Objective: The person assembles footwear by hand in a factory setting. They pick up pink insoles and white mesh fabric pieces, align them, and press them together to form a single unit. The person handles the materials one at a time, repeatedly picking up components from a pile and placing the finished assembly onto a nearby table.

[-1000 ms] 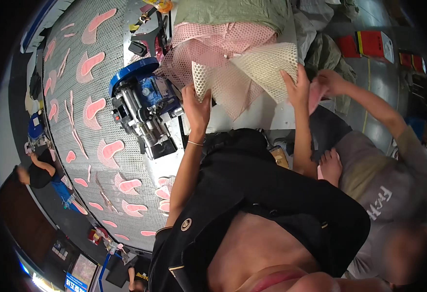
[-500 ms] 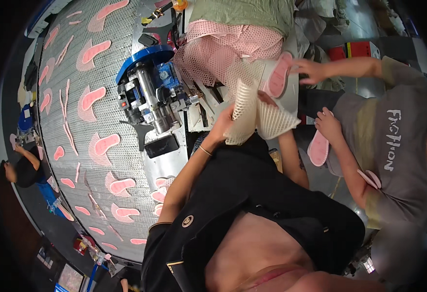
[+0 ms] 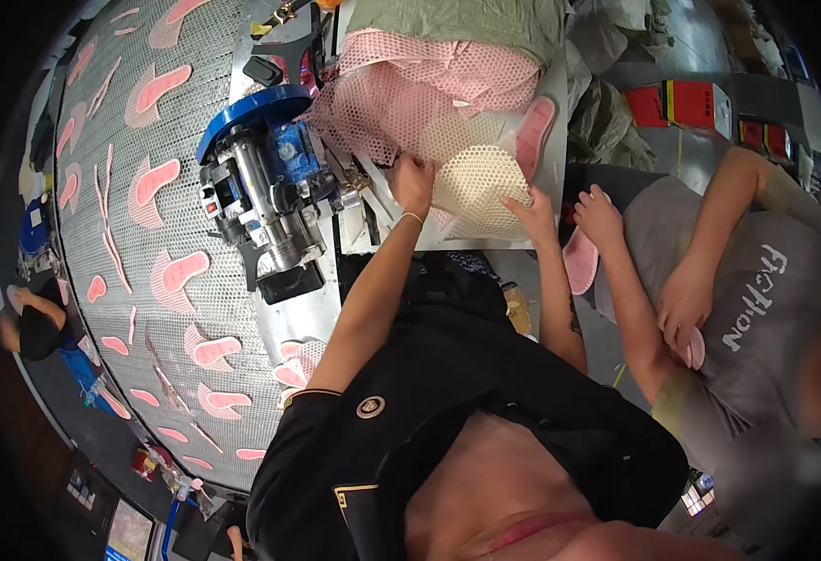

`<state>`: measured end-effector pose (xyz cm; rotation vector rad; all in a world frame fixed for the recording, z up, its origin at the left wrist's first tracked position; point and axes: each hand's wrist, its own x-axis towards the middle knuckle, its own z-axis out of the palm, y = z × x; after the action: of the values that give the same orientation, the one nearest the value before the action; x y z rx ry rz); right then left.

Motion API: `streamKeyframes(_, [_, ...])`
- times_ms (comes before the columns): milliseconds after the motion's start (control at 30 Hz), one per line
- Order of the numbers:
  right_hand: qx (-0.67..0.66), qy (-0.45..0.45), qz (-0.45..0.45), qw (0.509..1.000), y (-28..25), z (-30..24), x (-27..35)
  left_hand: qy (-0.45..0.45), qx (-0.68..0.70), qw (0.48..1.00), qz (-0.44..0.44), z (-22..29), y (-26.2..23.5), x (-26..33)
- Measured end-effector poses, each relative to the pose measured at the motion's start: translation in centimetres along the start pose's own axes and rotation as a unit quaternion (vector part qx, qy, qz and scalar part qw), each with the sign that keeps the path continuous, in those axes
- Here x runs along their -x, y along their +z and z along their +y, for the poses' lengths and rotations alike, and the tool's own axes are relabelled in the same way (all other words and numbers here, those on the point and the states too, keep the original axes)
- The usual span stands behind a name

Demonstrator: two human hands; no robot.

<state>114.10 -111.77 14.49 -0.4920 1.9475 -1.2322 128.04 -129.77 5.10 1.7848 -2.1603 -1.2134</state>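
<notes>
A cream honeycomb mesh piece [image 3: 479,178] lies nearly flat at the near edge of the work table, over other pale mesh. My right hand [image 3: 535,215] grips its right edge, the thumb on top. My left hand [image 3: 412,187] is closed at its left side, by the draped edge of a pink mesh sheet [image 3: 359,117]; what its fingers pinch, if anything, is hidden. Beyond my right hand, a pink insole [image 3: 534,131] rests on the table's right side. More pink mesh [image 3: 467,70] is piled behind, partly under a green cloth [image 3: 457,23].
To the left stands a machine with a blue round guard [image 3: 253,117], beside a metal mesh conveyor [image 3: 186,309] carrying several pink insole shapes. At right sits a co-worker in a grey shirt [image 3: 756,290], a pink insole [image 3: 581,264] by one hand. Red boxes [image 3: 698,105] lie behind.
The cream mesh, raised and folded between my hands before, now lies flat on the table. My left hand has moved left and up. The co-worker's hand has drawn back from the table's insole.
</notes>
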Motion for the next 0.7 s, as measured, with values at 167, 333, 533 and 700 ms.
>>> streamKeyframes(167, [0.09,-0.013,-0.05,0.995,-2.3,-0.6,-0.9,0.079,0.125,0.988,0.039,0.6,-0.3,0.3])
streamKeyframes(333, [-0.063,-0.035,-0.202,0.977,-3.7,-6.0,-2.6,0.125,0.41,0.894,-0.133,3.1,-6.5,3.9])
streamKeyframes(533, [0.007,-0.112,-0.32,0.941,-1.4,-13.0,-7.5,0.165,0.507,0.8,-0.275,6.5,-13.6,7.2])
streamKeyframes(700, [0.066,-0.184,-0.431,0.881,1.1,-12.7,-11.3,0.132,0.511,0.805,-0.27,8.1,-15.2,6.7])
